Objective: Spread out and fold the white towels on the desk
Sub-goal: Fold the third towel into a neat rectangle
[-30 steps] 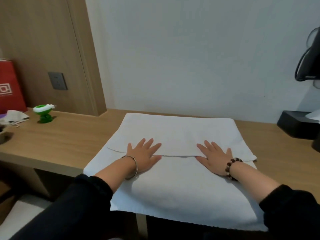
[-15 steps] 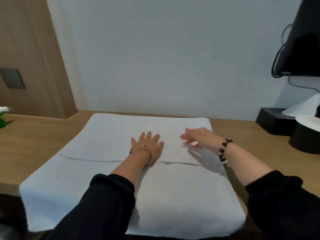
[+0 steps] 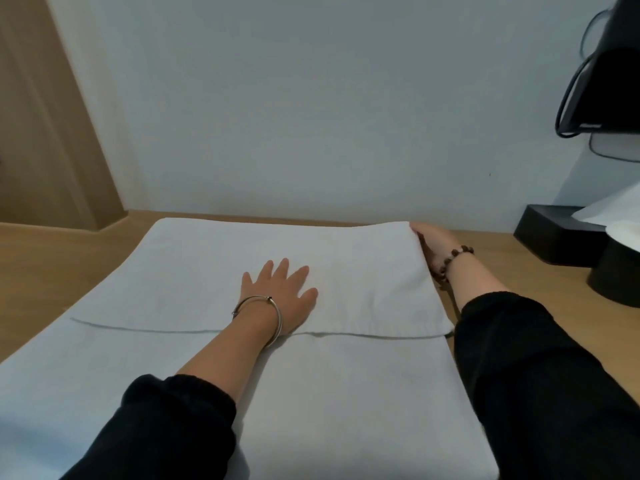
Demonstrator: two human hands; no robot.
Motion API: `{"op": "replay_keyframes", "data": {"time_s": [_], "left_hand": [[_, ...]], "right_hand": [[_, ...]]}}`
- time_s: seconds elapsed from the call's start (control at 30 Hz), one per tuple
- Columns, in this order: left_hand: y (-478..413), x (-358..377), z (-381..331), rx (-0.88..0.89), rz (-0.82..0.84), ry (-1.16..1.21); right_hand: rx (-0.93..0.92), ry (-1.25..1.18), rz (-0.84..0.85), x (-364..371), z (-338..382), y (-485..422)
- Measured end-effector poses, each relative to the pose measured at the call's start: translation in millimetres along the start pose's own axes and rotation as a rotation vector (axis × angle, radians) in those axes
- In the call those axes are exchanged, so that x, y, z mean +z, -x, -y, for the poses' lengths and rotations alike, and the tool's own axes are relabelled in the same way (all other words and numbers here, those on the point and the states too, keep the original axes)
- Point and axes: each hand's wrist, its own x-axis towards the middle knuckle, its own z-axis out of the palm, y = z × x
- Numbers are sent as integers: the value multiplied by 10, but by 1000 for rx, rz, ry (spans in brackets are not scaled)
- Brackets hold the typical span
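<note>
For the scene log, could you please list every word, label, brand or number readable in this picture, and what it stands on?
None: no readable text shows on the white towel, the desk, the wall, the black tissue box or the dark device at upper right.

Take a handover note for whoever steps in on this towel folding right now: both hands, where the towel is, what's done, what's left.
Left hand: flat with fingers spread, pressing on the folded-over layer near the towel's middle.
Right hand: at the towel's far right corner. The cloth hides its fingers, so I cannot confirm a hold.
White towel: spread on the desk.
Done: the towel is laid out and one fold is made, with its edge running across the middle.
Left: probably bring the right side over toward the left, then smooth and finish folding.
</note>
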Motion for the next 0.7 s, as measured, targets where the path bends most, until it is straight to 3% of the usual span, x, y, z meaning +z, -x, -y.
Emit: {"op": "replay_keyframes", "data": {"time_s": [0.07, 0.17, 0.23, 0.33, 0.37, 0.7], "left_hand": [[4, -4, 0, 6, -1, 4], [12, -9, 4, 10, -5, 23], [13, -16, 14, 14, -9, 37], [20, -38, 68, 34, 11, 53], [25, -47, 95, 42, 22, 52], [31, -74, 145, 21, 49, 32]], "right_hand": [[76, -183, 127, -8, 1, -26], [105, -206, 100, -20, 16, -58], [42, 11, 14, -28, 27, -69], [-224, 746, -216, -15, -11, -93], [-259, 857, -264, 5, -26, -82], [-201, 1361, -262, 76, -57, 322]]}}
